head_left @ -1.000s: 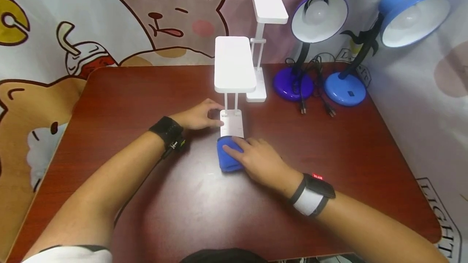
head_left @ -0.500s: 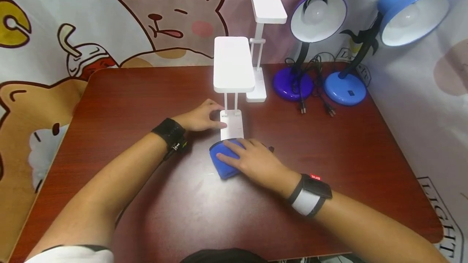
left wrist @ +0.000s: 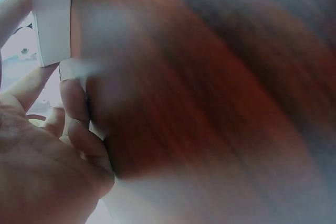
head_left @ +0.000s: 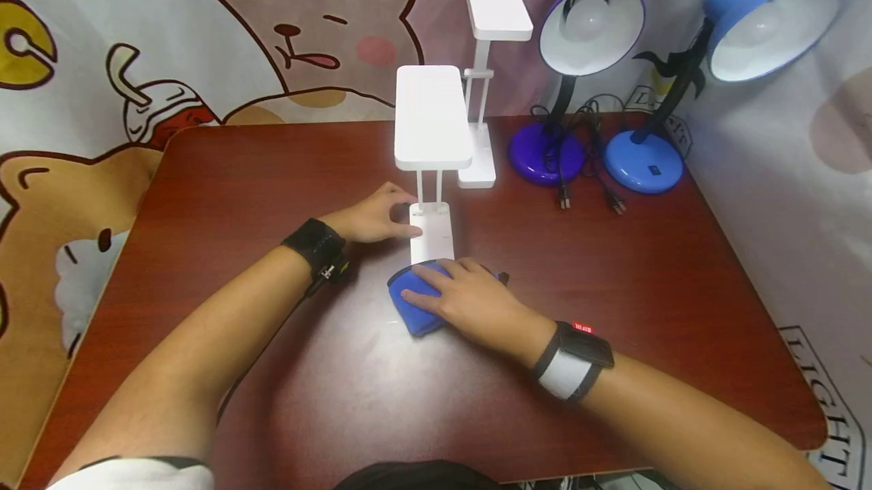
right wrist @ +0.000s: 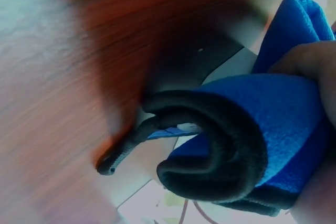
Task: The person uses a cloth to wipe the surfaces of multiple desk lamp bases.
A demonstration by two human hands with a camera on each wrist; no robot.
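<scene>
A white desk lamp (head_left: 434, 117) stands upright near the middle of the table. My left hand (head_left: 369, 215) holds the left side of its white base (head_left: 434, 237), thumb over the top near the front. In the left wrist view, the fingers (left wrist: 76, 100) are bent at the base's edge. My right hand (head_left: 477, 304) holds a folded blue cloth (head_left: 413, 312) with black edging against the base's front end. Its fingers are spread across the cloth. The right wrist view shows the cloth (right wrist: 286, 121) bunched under the hand, a black loop (right wrist: 118, 153) hanging out.
Behind stands a second white lamp (head_left: 478, 154). A purple lamp (head_left: 545, 157) and a blue lamp (head_left: 643, 162) stand at the back right, with plugs and cords (head_left: 599, 164) between them. The reddish-brown table (head_left: 272, 164) meets a cartoon-printed backdrop (head_left: 232, 20).
My right hand has moved slightly left and toward me, turning the cloth so its corner points forward-left and more of the base shows. The left thumb has slid a little further onto the base.
</scene>
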